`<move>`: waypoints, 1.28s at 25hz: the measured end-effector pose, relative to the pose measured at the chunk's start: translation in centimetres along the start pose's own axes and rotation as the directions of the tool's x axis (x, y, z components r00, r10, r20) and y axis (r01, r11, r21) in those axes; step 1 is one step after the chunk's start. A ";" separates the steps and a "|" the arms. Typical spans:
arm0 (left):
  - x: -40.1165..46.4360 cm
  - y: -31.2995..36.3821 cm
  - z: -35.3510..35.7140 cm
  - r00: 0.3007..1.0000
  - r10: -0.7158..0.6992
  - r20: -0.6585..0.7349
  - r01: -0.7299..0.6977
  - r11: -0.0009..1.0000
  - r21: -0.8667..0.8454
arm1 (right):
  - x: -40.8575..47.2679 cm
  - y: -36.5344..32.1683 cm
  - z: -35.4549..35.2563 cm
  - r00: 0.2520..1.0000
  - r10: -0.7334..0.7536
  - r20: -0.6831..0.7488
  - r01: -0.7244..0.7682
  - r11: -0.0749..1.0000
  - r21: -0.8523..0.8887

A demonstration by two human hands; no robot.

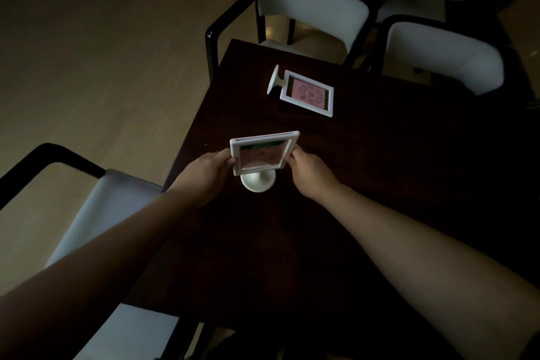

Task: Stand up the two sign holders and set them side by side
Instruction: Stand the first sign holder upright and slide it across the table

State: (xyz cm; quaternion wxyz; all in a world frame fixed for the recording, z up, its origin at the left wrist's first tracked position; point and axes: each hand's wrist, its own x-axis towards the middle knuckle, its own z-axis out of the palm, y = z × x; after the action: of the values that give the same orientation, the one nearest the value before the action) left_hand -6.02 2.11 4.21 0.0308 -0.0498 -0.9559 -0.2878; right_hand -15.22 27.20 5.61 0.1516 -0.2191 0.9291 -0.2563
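Observation:
A white sign holder (264, 153) stands upright near the left edge of the dark table (380, 184), its round foot on the tabletop. My left hand (204, 175) grips the frame's left side and my right hand (309, 172) grips its right side. A second white sign holder (306, 92) lies flat farther back on the table, pink card facing up, its round foot pointing left towards the table's edge.
Two white-cushioned chairs with black frames (315, 6) (438, 52) stand at the far side of the table. Another chair (96, 213) is at the near left. More chairs are behind. The room is dim, with a pale floor on the left.

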 end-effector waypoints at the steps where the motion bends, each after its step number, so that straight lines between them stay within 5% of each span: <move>1: 0.1 -0.1 0.2 1.000 -0.007 -0.003 0.007 1.000 -0.007 | 0.0 0.0 0.1 1.000 0.013 -0.002 -0.013 1.000 0.025; 7: -1.3 -1.0 2.5 0.990 -0.134 0.031 0.137 0.975 -0.175 | -1.5 0.1 1.9 0.995 0.102 0.003 -0.101 0.979 0.175; 11: -3.5 -1.8 4.8 0.975 -0.183 0.128 0.168 0.978 0.124 | -3.3 0.6 4.5 0.984 0.173 0.043 -0.173 0.985 0.001; 16: -4.5 -0.7 6.7 0.977 -0.011 0.213 -0.061 0.943 0.326 | -4.7 -0.2 7.2 0.989 -0.003 0.148 0.018 0.995 -0.099; 32: -4.1 1.1 9.0 0.941 -0.078 0.330 -0.042 0.939 0.342 | -6.3 -0.1 8.6 0.981 0.057 0.184 -0.019 0.979 -0.203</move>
State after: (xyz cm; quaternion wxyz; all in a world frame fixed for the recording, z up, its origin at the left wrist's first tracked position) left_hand -2.10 7.69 -3.03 -0.1283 -0.0832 -0.9828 -0.1037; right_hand -6.38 26.67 -0.40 0.2209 -0.2388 0.9356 -0.1368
